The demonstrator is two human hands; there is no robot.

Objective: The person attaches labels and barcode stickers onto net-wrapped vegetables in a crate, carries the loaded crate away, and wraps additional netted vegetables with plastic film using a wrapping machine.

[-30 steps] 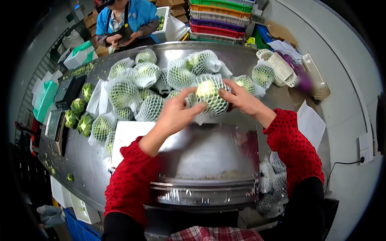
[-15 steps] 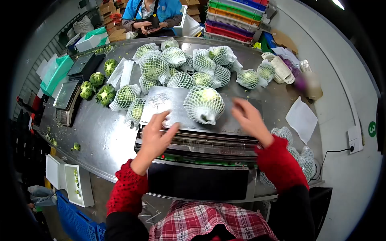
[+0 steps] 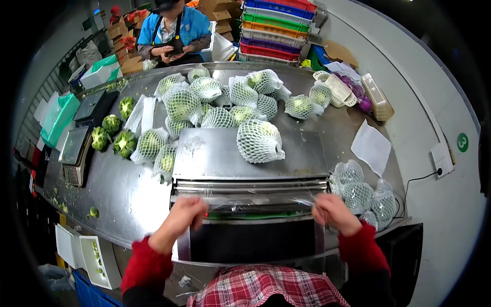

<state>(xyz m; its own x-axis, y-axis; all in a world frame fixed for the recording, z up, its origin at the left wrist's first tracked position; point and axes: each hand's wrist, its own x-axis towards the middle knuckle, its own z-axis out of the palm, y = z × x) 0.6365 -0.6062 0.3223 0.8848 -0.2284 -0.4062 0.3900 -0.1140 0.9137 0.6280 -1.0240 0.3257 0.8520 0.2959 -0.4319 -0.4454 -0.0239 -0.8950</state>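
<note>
My left hand (image 3: 183,217) is closed at the left end of the wrapping machine's front, pinching the edge of a clear film (image 3: 245,197). At the right end my right hand (image 3: 333,212) is closed on the film's other side. The film stretches between them over the rollers. Behind it, a netted vegetable (image 3: 260,141) rests on the metal plate (image 3: 209,153), touched by neither hand. Several more netted vegetables (image 3: 182,105) lie in a pile beyond the plate.
Bare green heads (image 3: 125,144) and a scale (image 3: 75,153) stand at the left. Wrapped netted pieces (image 3: 358,197) and a white sheet (image 3: 372,148) lie at the right. Across the table, a person (image 3: 174,33) stands beside stacked crates (image 3: 276,28).
Both hands have let go of the netted vegetable, which now lies on the plate. They have moved back toward me and closed on the film.
</note>
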